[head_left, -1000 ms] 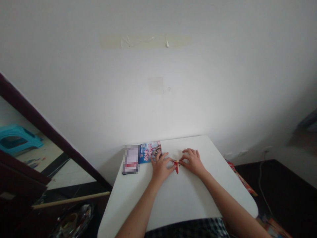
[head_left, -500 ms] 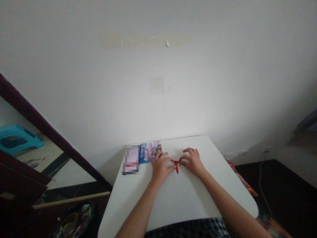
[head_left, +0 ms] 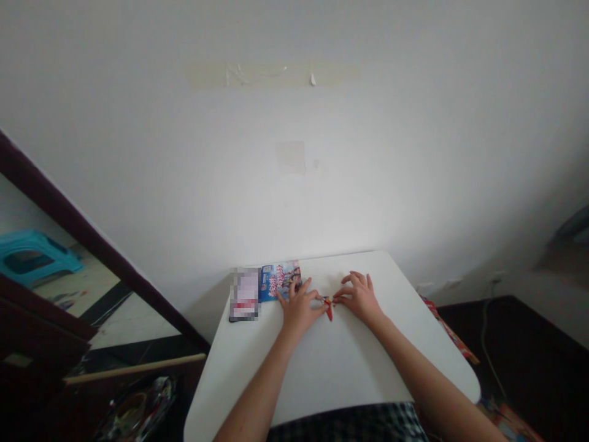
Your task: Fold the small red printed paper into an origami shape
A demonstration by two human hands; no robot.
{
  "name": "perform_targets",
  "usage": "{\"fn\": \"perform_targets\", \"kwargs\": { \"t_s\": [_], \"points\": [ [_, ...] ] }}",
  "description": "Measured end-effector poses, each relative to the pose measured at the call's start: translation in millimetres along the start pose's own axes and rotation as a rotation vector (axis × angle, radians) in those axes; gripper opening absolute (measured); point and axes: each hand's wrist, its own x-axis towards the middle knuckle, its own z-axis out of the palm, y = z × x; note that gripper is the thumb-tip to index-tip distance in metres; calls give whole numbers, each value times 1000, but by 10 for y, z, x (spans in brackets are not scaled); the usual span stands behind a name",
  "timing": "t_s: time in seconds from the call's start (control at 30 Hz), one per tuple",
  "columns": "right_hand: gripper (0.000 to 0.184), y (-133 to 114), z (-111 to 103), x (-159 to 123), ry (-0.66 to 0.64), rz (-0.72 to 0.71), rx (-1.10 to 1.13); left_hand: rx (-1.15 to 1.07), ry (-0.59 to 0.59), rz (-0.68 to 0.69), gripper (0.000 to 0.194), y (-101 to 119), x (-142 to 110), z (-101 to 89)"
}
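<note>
The small red piece point(head_left: 329, 312) lies between our two hands over the white table point(head_left: 340, 368), just beyond the fingertips on both sides, with its pointed end hanging toward us and its upper end level with our fingers; it is too small for us to make out its folds or what it is made of. Our left hand point(head_left: 298, 307) comes in from its left, our right hand point(head_left: 362, 302) from its right. Beyond the hands, the table's far edge runs along the wall point(head_left: 294, 215), so our reach forward ends there, while toward us a broad stretch of tabletop leads down between our forearms to the checked cloth point(head_left: 350, 422) at the near edge. On the right, more white tabletop lies between our right hand and the slanting side edge. On the left we have less room: the blue leaflet point(head_left: 271, 283) sits under or just beside the spread fingers of our left hand, and a phone point(head_left: 245, 296), blurred over, lies next to it near the left edge. Our left thumb and forefinger curve round to the red piece and pinch its left side, the other fingers fanned out. Our right thumb and fingertips come together at its upper right, but we cannot tell whether they grip it or only touch it.
</note>
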Motion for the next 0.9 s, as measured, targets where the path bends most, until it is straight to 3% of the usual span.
{"fn": "perform_targets", "kwargs": {
  "t_s": [0.57, 0.9],
  "points": [
    [10, -29, 3, -54, 42, -121, -23, 15, 38, 116, 23, 7, -64, -15],
    [25, -90, -37, -53, -8, -185, -110, 53, 29, 116, 24, 41, -69, -71]
  ]
}}
